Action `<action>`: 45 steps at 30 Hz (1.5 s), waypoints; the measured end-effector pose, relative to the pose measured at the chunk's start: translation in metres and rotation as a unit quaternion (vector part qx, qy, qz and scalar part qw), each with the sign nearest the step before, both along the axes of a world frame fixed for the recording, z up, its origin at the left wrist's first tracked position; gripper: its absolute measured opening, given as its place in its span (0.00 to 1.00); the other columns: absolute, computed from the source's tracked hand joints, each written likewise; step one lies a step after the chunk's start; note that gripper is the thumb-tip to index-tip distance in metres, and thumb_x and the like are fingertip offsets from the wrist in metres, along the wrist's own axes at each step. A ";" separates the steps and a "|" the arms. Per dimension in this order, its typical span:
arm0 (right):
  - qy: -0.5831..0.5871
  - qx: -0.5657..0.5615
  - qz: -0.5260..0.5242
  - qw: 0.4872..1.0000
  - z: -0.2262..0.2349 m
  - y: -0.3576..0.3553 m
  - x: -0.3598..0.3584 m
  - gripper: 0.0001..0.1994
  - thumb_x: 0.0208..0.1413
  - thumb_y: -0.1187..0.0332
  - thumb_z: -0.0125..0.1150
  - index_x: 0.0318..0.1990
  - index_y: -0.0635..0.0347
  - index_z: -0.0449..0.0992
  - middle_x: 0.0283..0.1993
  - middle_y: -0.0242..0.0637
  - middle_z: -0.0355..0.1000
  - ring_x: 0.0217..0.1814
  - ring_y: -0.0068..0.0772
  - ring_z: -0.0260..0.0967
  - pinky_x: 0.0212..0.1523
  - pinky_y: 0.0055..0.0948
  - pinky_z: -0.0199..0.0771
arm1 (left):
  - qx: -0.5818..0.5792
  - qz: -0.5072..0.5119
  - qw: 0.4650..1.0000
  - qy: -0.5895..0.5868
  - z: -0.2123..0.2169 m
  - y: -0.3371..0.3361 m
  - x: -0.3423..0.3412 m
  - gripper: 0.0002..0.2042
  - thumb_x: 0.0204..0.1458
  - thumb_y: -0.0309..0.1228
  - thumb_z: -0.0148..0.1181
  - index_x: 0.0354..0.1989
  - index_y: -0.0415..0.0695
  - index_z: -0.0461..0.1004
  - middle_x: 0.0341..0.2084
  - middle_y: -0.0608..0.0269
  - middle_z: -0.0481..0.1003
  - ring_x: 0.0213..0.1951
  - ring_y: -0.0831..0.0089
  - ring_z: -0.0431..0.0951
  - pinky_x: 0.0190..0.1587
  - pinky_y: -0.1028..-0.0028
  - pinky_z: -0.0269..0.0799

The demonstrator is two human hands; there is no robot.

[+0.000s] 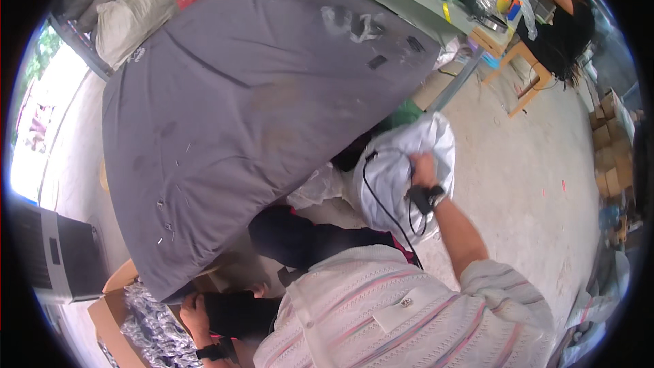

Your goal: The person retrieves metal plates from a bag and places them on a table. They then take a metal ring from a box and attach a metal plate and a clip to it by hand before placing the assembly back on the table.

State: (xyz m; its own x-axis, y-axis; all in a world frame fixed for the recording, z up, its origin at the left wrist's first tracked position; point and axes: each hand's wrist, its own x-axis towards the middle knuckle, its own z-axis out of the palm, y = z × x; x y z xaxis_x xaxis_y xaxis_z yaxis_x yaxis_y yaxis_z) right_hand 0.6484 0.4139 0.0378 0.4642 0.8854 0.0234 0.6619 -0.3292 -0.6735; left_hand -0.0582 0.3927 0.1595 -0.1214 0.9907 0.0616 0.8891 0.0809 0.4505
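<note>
- The white sack point(392, 177) stands on the floor point(518, 170) at your right, near the cloth-covered bench point(225, 109).
- Your right hand point(424, 169) is at the upper part of the sack. Its grip is blurred; you cannot tell whether the fingers are apart, together or clamped on something.
- A black cable point(383, 208) curves down across the near side of the sack, toward your body. Your right wrist carries a black device point(426, 197).
- Your left hand point(193, 313) is at the drooping corner of the grey cloth, beside the open carton point(105, 320). The fingers of its grip are bent; whether they are clamped on anything cannot be told.
- The carton holds crumpled-looking silvery pieces point(153, 330). Its upper rim passes beneath the cloth corner.
- The near edge of the bench runs diagonally from your left hand toward the upper right, passing just beyond the sack. A clear plastic bag point(317, 187) sits below this edge, left of the sack.
- At the right of the sack, open floor extends toward stacked boxes point(608, 143) by the far right side.
- At your left, a dark grey cabinet point(65, 252) stands near the carton and narrows that side.
- Beyond, at the upper right, are a wooden stool point(535, 85) and another person point(569, 20) in dark clothing.
</note>
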 end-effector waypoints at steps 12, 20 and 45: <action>0.527 -0.037 0.044 0.848 0.066 -0.007 -0.063 0.16 0.54 0.65 0.61 0.46 0.62 0.67 0.42 0.33 0.69 0.45 0.31 0.69 0.45 0.35 0.72 | -0.107 -0.333 0.926 -0.140 0.141 0.051 0.221 0.03 0.47 0.21 0.58 0.28 0.33 0.75 0.15 0.58 0.71 0.18 0.76 0.69 0.23 0.75 0.62; 0.368 -0.173 0.180 0.896 0.086 -0.038 -0.113 0.19 0.59 0.54 0.57 0.45 0.63 0.71 0.44 0.32 0.70 0.48 0.30 0.66 0.50 0.29 0.64 | -0.048 -0.539 0.817 -0.199 0.135 0.110 0.357 0.11 0.49 0.23 0.60 0.42 0.38 0.75 0.25 0.55 0.76 0.24 0.70 0.75 0.30 0.74 0.69; -0.068 -0.097 0.378 0.918 0.094 -0.078 -0.113 0.15 0.48 0.73 0.52 0.45 0.63 0.73 0.22 0.46 0.72 0.27 0.51 0.73 0.27 0.44 0.72 | 0.003 -0.625 0.741 0.245 -0.024 0.113 0.486 0.07 0.46 0.33 0.58 0.30 0.45 0.80 0.24 0.59 0.78 0.29 0.62 0.81 0.31 0.65 0.75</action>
State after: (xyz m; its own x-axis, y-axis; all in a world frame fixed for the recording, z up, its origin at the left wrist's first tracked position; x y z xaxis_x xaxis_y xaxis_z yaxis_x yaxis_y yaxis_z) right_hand 0.5351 0.3357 0.1323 -0.2813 0.9466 -0.1573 0.8237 0.1541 -0.5456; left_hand 0.4283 0.5057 0.1351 0.9293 0.3103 -0.2003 0.3252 -0.9446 0.0452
